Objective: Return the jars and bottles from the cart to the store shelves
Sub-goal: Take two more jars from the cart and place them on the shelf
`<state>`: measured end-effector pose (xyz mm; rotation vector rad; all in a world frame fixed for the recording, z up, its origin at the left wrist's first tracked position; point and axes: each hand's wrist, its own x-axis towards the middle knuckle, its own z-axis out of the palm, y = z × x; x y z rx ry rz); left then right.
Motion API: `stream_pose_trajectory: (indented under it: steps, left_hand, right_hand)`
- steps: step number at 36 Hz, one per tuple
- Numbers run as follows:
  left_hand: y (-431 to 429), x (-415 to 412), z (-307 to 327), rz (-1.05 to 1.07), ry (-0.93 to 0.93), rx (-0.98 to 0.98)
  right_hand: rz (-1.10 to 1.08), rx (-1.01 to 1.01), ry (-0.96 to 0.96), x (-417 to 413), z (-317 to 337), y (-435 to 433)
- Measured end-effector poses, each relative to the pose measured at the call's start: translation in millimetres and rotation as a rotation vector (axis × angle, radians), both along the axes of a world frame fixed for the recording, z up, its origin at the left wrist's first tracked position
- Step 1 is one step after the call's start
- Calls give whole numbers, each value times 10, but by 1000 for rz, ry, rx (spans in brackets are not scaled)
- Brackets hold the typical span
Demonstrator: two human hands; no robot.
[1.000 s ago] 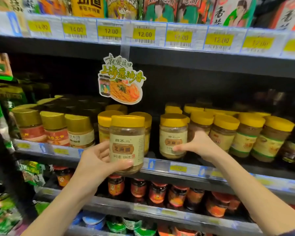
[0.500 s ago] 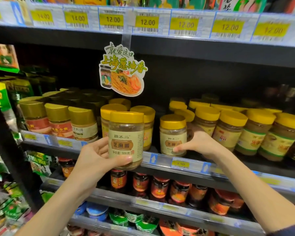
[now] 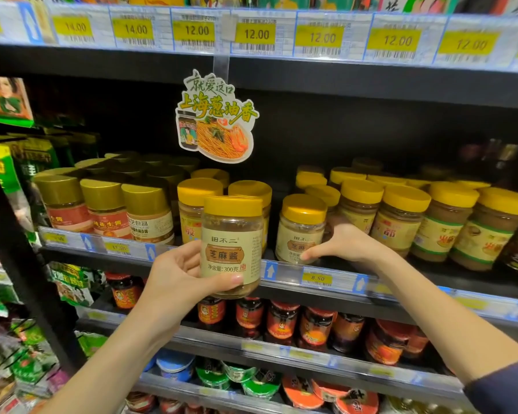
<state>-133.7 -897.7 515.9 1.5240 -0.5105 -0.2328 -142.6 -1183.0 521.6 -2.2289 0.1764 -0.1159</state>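
Note:
My left hand (image 3: 174,277) holds a sesame-paste jar (image 3: 232,243) with a yellow lid and beige label upright in front of the middle shelf's edge (image 3: 281,271). A matching jar (image 3: 299,230) stands on that shelf just to its right. My right hand (image 3: 346,242) wraps around the back and right side of this shelf jar, thumb on its lower front. Between the two jars the shelf shows a dark gap.
Gold-lidded jars (image 3: 108,204) stand to the left and yellow-lidded jars (image 3: 401,219) to the right on the same shelf. A noodle advert tag (image 3: 217,121) hangs from the upper shelf. Red-lidded chili jars (image 3: 281,321) fill the shelf below; packets hang at far left.
The held jar has risen slightly and come closer to the shelf front. My right hand stays on the shelf jar. The camera has shifted a little toward the shelf.

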Motion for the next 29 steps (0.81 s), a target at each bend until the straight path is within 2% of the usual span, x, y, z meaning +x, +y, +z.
stream_pose_trajectory:
  steps: [8,13,16,19,25,29]
  left_hand:
    - [-118,-43,6,-49,-6,-7]
    - [-300,-74,83,-110,-29,-20]
    - [-479,-105,158,-150,-57,-26]
    - [-690,-153,204,-168,-76,-45]
    - [-1053,-289,202,-197,-143,-41]
    - [-1188,-336,190,-221,-201,-21]
  right_hand:
    - [7,15,74,-174,213,-34]
    - [-24,190,-78,-476,618,-105]
    - [37,267,-163,-694,886,13]
    - [56,187,-152,-800,1011,135]
    - [-47,-4,-159,-905,1012,231]
    - [-64,-25,-182,-1003,1024,176]
